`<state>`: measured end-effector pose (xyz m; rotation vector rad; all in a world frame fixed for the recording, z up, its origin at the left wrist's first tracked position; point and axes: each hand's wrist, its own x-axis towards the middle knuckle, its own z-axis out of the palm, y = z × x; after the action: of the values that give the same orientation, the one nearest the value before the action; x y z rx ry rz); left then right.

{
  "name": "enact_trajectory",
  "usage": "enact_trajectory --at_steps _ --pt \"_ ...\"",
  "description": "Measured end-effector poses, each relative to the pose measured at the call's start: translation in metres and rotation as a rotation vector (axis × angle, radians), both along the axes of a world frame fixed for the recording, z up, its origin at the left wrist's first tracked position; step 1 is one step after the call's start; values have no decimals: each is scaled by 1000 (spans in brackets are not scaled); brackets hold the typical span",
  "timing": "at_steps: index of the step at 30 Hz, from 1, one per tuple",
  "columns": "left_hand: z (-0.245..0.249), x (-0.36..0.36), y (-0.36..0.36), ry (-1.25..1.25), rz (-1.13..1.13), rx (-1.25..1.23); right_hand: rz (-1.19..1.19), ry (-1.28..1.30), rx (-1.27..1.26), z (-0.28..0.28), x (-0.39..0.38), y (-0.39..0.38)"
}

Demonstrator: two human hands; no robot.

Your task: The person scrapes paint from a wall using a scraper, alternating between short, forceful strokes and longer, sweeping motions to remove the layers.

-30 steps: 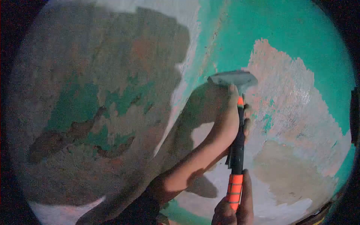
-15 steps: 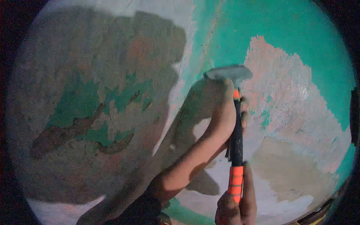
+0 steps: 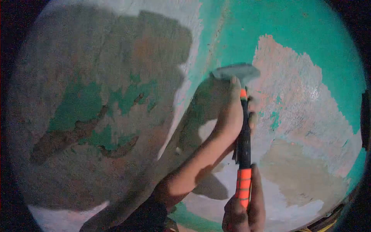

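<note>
A scraper-like tool with a long black and orange handle (image 3: 244, 139) and a wide grey blade (image 3: 236, 72) stands roughly upright against the painted surface (image 3: 286, 73). My left hand (image 3: 231, 112) wraps round the upper handle, its thumb up near the blade. Lower down, my right hand (image 3: 244, 214) grips the orange end of the handle. The blade lies over the boundary between green paint and a pale, patchy area; whether its whole edge touches cannot be made out.
Green paint (image 3: 270, 19) covers the upper right. Bare brownish and pinkish patches spread to the right and left. A large shadow (image 3: 116, 50) darkens the left side. Yellow strands (image 3: 328, 228) show at the bottom right edge.
The blade and upper handle have shifted up very slightly, with both hands still on the tool.
</note>
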<state>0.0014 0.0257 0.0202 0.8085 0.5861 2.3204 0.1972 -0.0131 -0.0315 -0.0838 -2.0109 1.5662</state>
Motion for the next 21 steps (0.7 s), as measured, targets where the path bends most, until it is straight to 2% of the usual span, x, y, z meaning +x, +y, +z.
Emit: enact_trajectory --at_steps 2,5,7,9,10,13,14,16,19,21 --pt "-15 -14 12 108 -14 50 -24 -38 40 -6 3 1" --pt "14 -8 4 -27 29 56 81 -29 -54 -6 -3 8" --pt "6 -8 7 -30 -26 41 75 -16 -114 -1 -6 7" --pt "-7 -1 5 -54 -62 -32 8 13 -159 5 -12 1" --pt "-6 -3 5 10 -55 13 -25 28 -183 8 -15 -4" --pt "14 -7 -1 39 9 20 -149 35 -275 10 -14 -14" --pt "12 -9 1 9 -31 27 -111 76 -273 5 -14 -13" --pt "-2 -3 -2 -11 -34 -20 -29 -251 -928 -19 -18 22" --pt "2 -5 -5 0 -36 -20 142 -224 -1021 -33 -22 34" --pt "14 -11 -3 6 -42 55 124 -103 -436 -13 -7 12"
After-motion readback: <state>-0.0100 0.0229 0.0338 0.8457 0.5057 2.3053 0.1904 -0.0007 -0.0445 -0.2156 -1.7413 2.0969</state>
